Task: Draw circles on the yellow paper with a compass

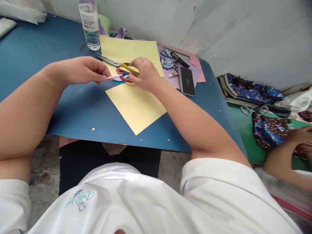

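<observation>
A white pen with a blue end [118,76] spans the gap between my two hands. My left hand [84,70] pinches its white end. At the blue end, the thumb and fingers of my right hand [145,74] are closed. Scissors with yellow handles [113,62] lie just beyond the pen, blades pointing left; my right fingers partly cover the handles, and I cannot tell whether they touch. Under the hands are a red-orange thing [120,70] and a teal curved piece [118,81], both partly hidden. A square of yellow paper [136,105] lies nearer me, a larger yellow sheet [131,48] behind.
A water bottle [90,27] stands at the back of the blue table [73,120]. Rightward lie a phone [187,81], a keychain [167,62], purple paper [195,73] and pink paper [201,76]. Another person's arm [280,159] is at the green table [240,122].
</observation>
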Tool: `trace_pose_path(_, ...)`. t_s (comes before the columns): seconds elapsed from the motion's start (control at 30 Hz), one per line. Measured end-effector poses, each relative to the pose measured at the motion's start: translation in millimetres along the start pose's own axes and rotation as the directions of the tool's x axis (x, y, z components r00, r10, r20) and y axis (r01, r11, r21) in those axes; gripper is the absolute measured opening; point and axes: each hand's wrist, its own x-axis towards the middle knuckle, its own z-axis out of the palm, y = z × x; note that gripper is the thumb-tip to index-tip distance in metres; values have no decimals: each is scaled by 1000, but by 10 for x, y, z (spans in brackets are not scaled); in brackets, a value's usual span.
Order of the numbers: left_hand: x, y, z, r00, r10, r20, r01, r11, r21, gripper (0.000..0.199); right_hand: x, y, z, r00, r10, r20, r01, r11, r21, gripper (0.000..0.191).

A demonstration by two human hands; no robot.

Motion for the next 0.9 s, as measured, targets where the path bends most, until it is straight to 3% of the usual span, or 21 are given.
trace_pose_path(0.07,17,19,55,1000,3,-5,-4,995,-97,39,-388,78,-193,986,-152,67,152,988,3,55)
trace_pose_path(0.17,50,28,99,999,13,-29,-18,983,-181,29,-952,175,-417,926,-312,211,312,949,35,77)
trace_pose_path(0.3,108,-25,117,999,20,-51,-30,979,-202,29,-1381,174,-388,849,-276,451,272,959,74,107)
trace_pose_path(0.43,124,-74,139,998,12,-66,-28,970,-243,39,-1490,76,-179,861,-180,475,186,982,36,114)
trace_pose_path(0.53,100,-57,157,996,-9,-93,-18,959,-285,35,-1533,-3,-103,878,-154,453,157,987,30,119)
trace_pose_path(0.7,85,-27,176,995,-32,-100,1,956,-295,25,-1620,-109,-114,878,-136,460,131,990,42,145)
trace_pose_path(0.9,116,-47,207,996,-45,-80,20,958,-287,25,-1621,-126,-149,890,-140,434,109,989,95,149)
